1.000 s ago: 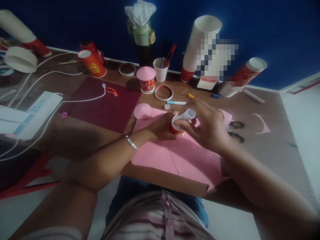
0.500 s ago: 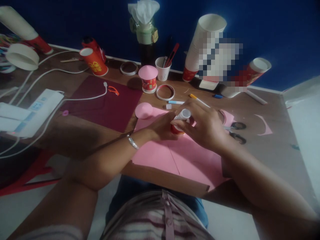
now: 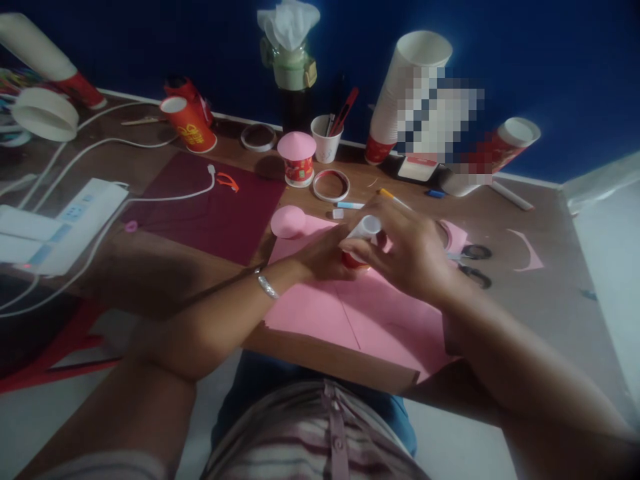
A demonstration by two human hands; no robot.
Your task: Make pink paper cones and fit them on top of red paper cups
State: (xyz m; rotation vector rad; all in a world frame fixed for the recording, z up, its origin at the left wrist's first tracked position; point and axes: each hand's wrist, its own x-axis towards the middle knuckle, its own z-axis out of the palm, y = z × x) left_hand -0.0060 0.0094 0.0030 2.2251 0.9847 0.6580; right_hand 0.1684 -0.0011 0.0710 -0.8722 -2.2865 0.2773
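Note:
My left hand [image 3: 327,255] is wrapped round a small red cup piece [image 3: 354,261] above the pink paper [image 3: 320,307]. My right hand [image 3: 407,250] grips a white cylinder with a round end, like a glue stick [image 3: 369,227], over the top of the red piece. How the two touch is hidden by my fingers. A pink paper cone [image 3: 288,222] lies left of my hands. Behind it stands a red cup piece [image 3: 299,171] with a pink cone roof [image 3: 297,145].
Black-handled scissors [image 3: 477,252] and pink scraps [image 3: 526,251] lie to the right. Tape rings [image 3: 331,185], a white pen cup [image 3: 327,141], a bottle [image 3: 295,73] and stacked cups [image 3: 387,100] stand behind. A power strip [image 3: 75,223] with cables is at left.
The white cylinder has shifted very slightly to the left and tilts a little differently in my right hand. The left hand stays nearly still.

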